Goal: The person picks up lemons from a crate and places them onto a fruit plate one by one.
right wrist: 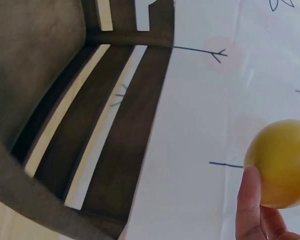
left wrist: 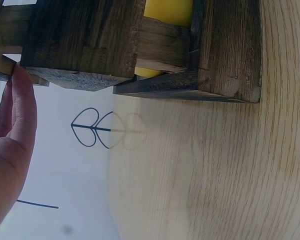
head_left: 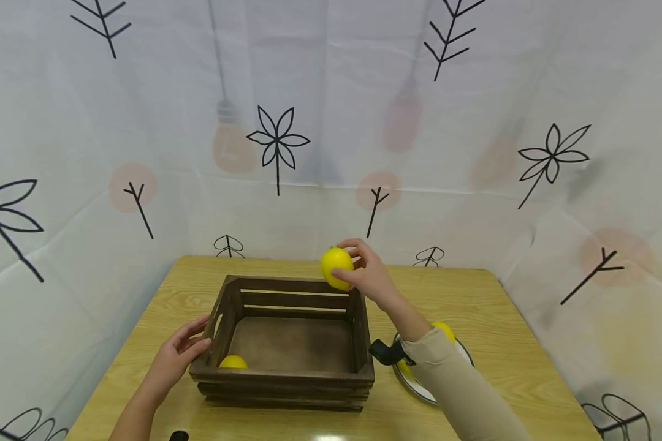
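Note:
My right hand [head_left: 368, 274] pinches a yellow lemon [head_left: 336, 267] between thumb and fingers, above the back right corner of a dark brown wooden crate [head_left: 287, 381]. In the right wrist view the same lemon [right wrist: 281, 162] appears beside the crate's slatted wall [right wrist: 135, 130]. My left hand [head_left: 178, 352] touches the crate's left side with fairly straight fingers; the left wrist view shows its fingers [left wrist: 23, 107] against a slat. Another lemon [head_left: 233, 362] lies inside the crate at the front left corner, partly hidden by the front wall.
Right of the crate stands a dark-rimmed white plate [head_left: 427, 395] with yellow lemons [head_left: 444, 331] on it, partly hidden by my right forearm. Everything stands on a light wooden table [head_left: 507, 367]. A printed white cloth [head_left: 320, 202] hangs behind and around it.

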`<state>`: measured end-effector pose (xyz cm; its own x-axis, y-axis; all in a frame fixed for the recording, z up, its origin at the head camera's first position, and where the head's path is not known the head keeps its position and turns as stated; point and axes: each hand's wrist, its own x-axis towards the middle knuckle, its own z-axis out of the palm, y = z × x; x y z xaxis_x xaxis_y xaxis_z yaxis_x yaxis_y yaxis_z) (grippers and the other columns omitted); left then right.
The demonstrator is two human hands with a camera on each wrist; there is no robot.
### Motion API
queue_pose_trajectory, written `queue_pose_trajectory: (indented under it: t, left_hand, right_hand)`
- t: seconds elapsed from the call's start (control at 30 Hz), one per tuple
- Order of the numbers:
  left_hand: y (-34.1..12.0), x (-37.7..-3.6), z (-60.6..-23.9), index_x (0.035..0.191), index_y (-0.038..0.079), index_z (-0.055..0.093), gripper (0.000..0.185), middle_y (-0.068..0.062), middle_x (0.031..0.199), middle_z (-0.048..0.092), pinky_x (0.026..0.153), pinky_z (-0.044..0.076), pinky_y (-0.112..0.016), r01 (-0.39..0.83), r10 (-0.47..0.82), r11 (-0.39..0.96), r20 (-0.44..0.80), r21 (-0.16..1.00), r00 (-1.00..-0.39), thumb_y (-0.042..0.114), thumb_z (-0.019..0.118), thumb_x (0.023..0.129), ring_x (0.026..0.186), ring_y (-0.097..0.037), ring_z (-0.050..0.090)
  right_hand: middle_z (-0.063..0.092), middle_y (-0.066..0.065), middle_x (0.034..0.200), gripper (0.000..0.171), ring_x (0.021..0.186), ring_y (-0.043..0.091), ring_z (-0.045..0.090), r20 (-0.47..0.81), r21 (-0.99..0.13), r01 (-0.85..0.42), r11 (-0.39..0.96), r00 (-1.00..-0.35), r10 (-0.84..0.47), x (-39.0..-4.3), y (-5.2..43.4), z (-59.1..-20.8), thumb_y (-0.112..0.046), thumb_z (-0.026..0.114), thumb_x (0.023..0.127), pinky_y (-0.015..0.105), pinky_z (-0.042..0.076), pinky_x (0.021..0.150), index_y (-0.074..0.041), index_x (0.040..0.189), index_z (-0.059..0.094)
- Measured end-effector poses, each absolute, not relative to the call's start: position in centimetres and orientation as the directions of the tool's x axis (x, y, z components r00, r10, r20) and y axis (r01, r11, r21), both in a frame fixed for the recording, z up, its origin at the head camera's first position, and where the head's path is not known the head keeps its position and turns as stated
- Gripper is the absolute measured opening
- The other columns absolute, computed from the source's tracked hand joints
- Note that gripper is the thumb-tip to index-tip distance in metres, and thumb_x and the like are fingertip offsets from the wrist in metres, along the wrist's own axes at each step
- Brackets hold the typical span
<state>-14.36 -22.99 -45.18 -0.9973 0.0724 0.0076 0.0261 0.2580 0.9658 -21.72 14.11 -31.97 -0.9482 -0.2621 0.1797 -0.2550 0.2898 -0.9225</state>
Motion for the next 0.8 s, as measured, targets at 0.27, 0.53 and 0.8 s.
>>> queue_pose_trajectory:
  t: [0.27, 0.53, 0.8]
  left_hand:
    - [-23.0, -14.3, -45.1, 0.141, 0.005, 0.038, 0.055, -0.020, 0.139, 0.038, 0.081, 0.046, -0.019, 0.020, 0.073, 0.266, 0.000, 0.964, -0.997, 0.023, 0.058, 0.094, 0.100, 0.008, 0.050]
    - [-22.8, -14.3, -45.2, 0.141, 0.004, 0.039, 0.054, -0.021, 0.139, 0.039, 0.081, 0.046, -0.018, 0.023, 0.070, 0.264, 0.005, 0.964, -0.998, 0.022, 0.059, 0.093, 0.100, 0.008, 0.050]
    - [-22.7, -14.2, -45.3, 0.140, 0.003, 0.039, 0.054, -0.021, 0.138, 0.039, 0.081, 0.046, -0.018, 0.028, 0.061, 0.266, 0.012, 0.964, -0.998, 0.021, 0.059, 0.093, 0.099, 0.007, 0.051]
  right_hand:
    - [0.049, 0.017, 0.109, 0.048, 0.083, 0.027, 0.050, 0.179, -0.910, -0.248, 0.332, -0.958, -0.226, -22.7, 15.7, -34.1, -0.016, 0.073, 0.081, 0.045, 0.053, 0.061, -0.012, 0.123, 0.051]
    - [0.048, 0.017, 0.113, 0.050, 0.085, 0.028, 0.050, 0.150, -0.909, -0.220, 0.354, -0.966, -0.212, -22.1, 17.1, -35.0, -0.014, 0.072, 0.082, 0.039, 0.053, 0.059, -0.010, 0.126, 0.050]
    - [0.048, 0.016, 0.110, 0.047, 0.083, 0.026, 0.049, 0.149, -0.905, -0.216, 0.367, -0.968, -0.203, -21.6, 18.5, -36.0, -0.016, 0.072, 0.081, 0.036, 0.052, 0.059, -0.011, 0.123, 0.051]
